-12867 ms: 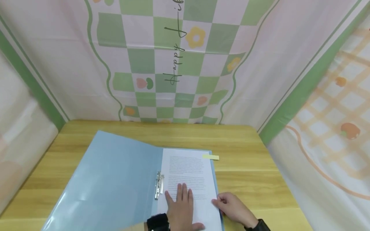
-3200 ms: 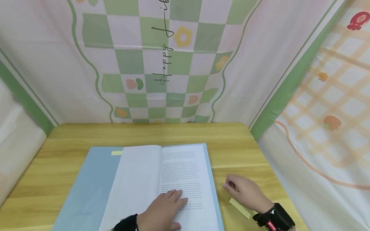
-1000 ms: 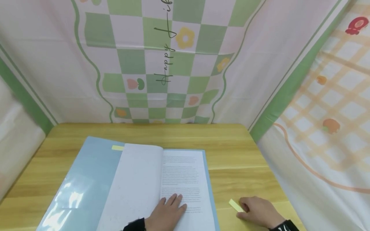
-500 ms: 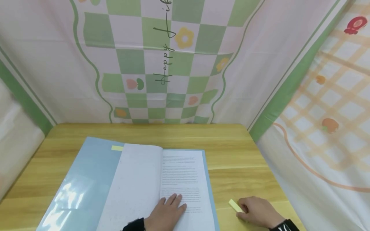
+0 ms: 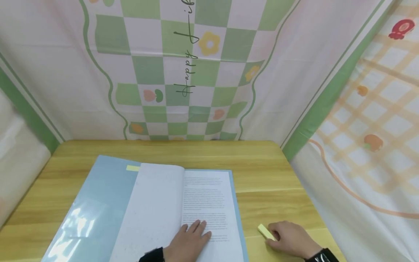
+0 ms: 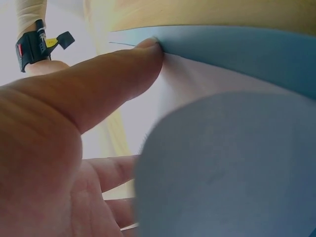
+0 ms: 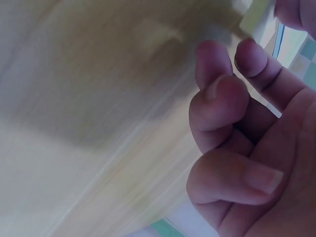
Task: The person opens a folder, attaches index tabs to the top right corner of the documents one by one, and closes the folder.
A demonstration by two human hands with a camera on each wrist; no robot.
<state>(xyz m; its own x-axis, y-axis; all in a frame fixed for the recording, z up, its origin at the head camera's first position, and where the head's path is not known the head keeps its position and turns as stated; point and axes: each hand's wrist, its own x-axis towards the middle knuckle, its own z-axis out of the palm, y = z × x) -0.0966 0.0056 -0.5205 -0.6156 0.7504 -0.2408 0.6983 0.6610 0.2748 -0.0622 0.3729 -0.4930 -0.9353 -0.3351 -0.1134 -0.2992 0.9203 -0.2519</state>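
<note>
**Picking a sticky tab off the desk beside an open folder**

Checked green and pink cloth point(image 5: 183, 72) hangs behind a wooden desk point(image 5: 268, 171), with more printed cloth at both sides. On the desk lies a blue folder point(image 5: 98, 196), opened flat, with a turned leaf on its left half and a printed page point(image 5: 206, 203) on its right. A yellow tab point(image 5: 132, 168) already sticks out at the top of the turned leaf.

The left hand point(image 5: 190, 242) rests flat on the lower part of the page, fingers straight; the left wrist view shows the thumb point(image 6: 98, 84) lying along the paper's edge. That pressure looks useful and is best kept steady, so the page does not shift.

The right hand point(image 5: 292, 240) lies on the desk right of the folder, fingers curled, with fingertips at the near end of a loose yellow strip point(image 5: 266, 232). Whether the strip is truly pinched or only touched, I cannot tell; the right wrist view is blurred and shows only its pale corner point(image 7: 256, 17) by the fingertips.

To do this well, I judge the strip should be nipped at one end with thumb and forefinger and peeled low, since thin paper flat on wood is hard to lift.
</note>
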